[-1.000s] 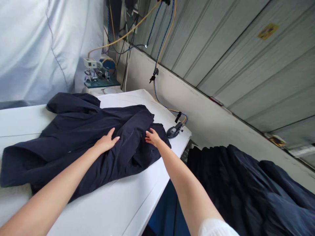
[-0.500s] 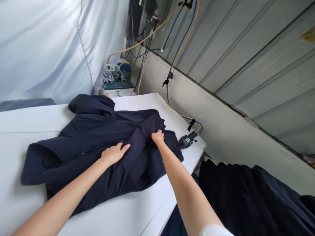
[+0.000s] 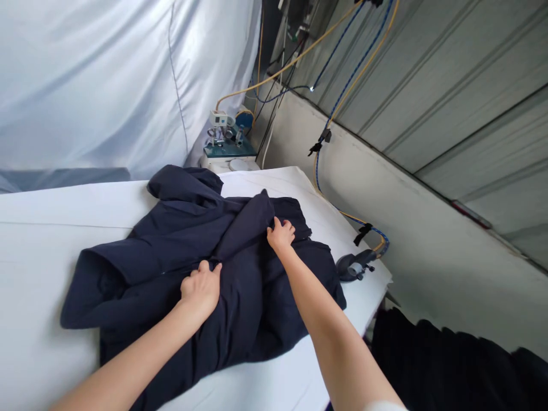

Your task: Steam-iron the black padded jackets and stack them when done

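A dark navy jacket [image 3: 244,285] lies spread and wrinkled on the white table [image 3: 38,274], its hood at the left and a sleeve folded at the top. My left hand [image 3: 201,288] pinches the fabric near the middle of the jacket, by the zipper line. To the right of it, my right hand [image 3: 281,233] grips a raised fold of the same jacket, and the fold stands up just above its fingers.
A black hand tool [image 3: 355,265] with a blue and yellow hose sits at the table's right edge. Behind the table stands a small machine [image 3: 229,145]. Dark garments [image 3: 445,365] are piled at the lower right. A pale curtain [image 3: 94,85] hangs behind.
The view has shifted, so the scene sits further right. My left hand has closed on the fabric from a spread pose. My right hand has pulled up a fold of the jacket.
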The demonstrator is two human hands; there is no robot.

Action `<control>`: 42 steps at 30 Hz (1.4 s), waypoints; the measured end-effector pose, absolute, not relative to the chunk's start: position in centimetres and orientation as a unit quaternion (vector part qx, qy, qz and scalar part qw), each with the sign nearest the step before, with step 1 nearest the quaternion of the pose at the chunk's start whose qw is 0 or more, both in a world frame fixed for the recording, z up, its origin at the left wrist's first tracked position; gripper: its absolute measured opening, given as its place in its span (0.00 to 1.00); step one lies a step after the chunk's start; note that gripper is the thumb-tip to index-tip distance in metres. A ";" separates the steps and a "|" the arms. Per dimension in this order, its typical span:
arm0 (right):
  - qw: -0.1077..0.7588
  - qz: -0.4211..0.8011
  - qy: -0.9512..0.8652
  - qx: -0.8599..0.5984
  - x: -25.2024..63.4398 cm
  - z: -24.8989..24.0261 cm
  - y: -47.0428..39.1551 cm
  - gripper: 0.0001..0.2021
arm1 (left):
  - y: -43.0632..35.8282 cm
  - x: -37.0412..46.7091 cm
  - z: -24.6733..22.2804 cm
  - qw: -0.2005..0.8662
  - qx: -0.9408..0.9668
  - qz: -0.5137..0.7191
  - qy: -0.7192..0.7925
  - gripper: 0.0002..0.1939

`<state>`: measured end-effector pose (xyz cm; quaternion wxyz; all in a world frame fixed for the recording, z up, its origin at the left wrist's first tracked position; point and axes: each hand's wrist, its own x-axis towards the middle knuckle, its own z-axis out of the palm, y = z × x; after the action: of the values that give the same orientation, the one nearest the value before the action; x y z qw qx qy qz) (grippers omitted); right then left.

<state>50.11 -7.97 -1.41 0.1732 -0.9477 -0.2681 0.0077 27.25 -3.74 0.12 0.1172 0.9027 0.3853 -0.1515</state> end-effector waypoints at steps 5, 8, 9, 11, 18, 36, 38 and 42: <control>0.075 -0.052 -0.434 -0.896 48.2 -2.3 -7.1 0.25 | -3.9 27.6 -1.8 0.137 0.964 -0.054 0.223 0.36; 0.008 0.009 -0.414 -0.910 48.1 -2.4 -6.1 0.18 | -2.7 28.5 -1.9 0.233 0.955 -0.109 0.149 0.34; 0.000 0.008 -0.397 -0.918 48.2 -2.3 -5.5 0.15 | -1.9 28.9 -1.7 0.244 0.956 -0.085 0.143 0.30; 0.011 -0.030 -0.386 -0.922 48.5 -1.9 -3.8 0.13 | 0.7 29.7 -1.2 0.223 0.961 0.020 0.163 0.23; 0.186 -0.024 -0.493 -0.850 49.5 -2.2 5.3 0.11 | 10.2 31.0 -3.5 0.125 0.914 0.120 0.366 0.21; 0.282 0.198 -0.371 -0.862 48.7 -5.3 19.5 0.18 | 11.1 31.2 -7.4 0.196 0.913 0.101 0.344 0.31; 0.415 0.216 -0.331 -0.819 49.5 -4.8 17.1 0.17 | 11.1 31.0 -7.1 0.195 0.913 0.098 0.344 0.30; 0.659 0.276 -0.248 -0.654 51.3 -2.3 11.5 0.17 | 10.9 30.8 -6.8 0.202 0.909 0.112 0.346 0.29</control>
<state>51.32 11.52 -2.31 0.6594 -0.6539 -0.2483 0.2756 30.80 10.89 -6.81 0.2019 0.9094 0.3458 0.1122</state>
